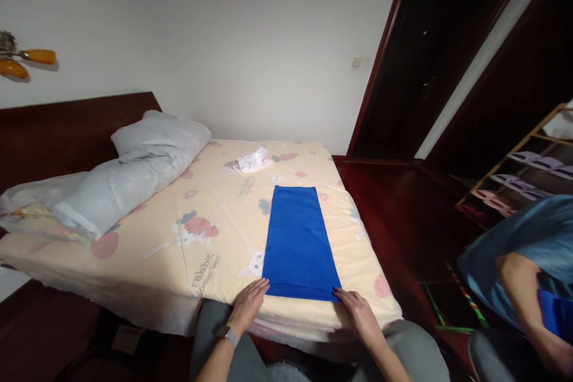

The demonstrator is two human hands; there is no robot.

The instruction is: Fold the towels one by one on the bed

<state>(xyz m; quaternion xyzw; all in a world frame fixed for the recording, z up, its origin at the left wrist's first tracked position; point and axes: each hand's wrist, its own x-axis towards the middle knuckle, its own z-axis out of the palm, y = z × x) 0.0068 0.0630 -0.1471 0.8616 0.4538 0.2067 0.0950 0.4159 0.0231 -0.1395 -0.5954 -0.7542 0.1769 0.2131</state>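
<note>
A blue towel [296, 233] lies flat in a long strip on the patterned bed sheet [233, 239], reaching back from the bed's near edge. A band or fold line runs across its near end. My left hand [250, 302], with a watch on the wrist, has its fingertips closed on the towel's near left corner. At the near right corner, my right hand [356, 308] grips the edge between thumb and fingers. The thumb of my left hand is hidden.
A crumpled white plastic bag [253, 160] sits farther back on the bed. Grey bedding [147, 155] is heaped by the dark headboard [76, 131]. On the right, a person in a blue shirt [532, 239] holds blue cloth, near a shoe rack [528, 155].
</note>
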